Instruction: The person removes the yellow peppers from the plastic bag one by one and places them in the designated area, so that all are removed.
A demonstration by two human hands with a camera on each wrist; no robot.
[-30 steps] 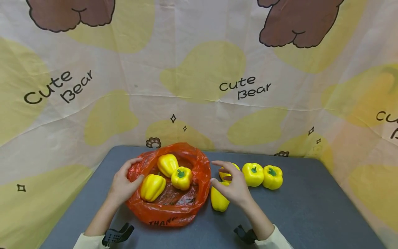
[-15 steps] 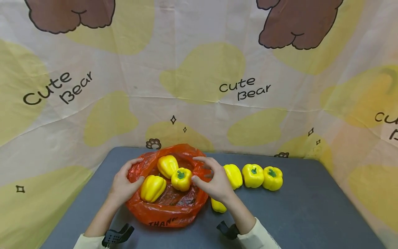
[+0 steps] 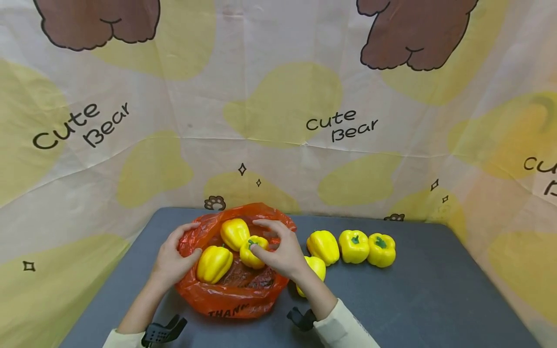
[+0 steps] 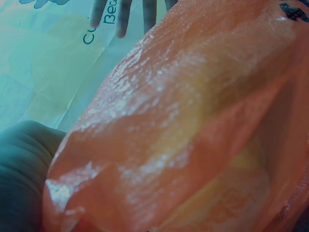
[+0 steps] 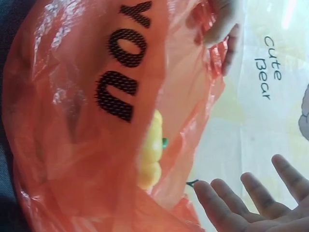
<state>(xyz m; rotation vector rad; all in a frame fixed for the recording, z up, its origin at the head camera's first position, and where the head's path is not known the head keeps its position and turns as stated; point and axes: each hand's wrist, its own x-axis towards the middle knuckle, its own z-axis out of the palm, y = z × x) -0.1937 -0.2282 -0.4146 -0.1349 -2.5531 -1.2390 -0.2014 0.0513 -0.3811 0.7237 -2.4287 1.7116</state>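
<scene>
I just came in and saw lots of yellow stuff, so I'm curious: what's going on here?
Someone is busy with yellow peppers and a red plastic bag. Their left hand grips the bag's edge. Their right hand is over the bag's opening with its fingers spread, close to one pepper; I can't tell whether it touches it. Right now three peppers are in the bag, and four more sit on the table beside it.
</scene>
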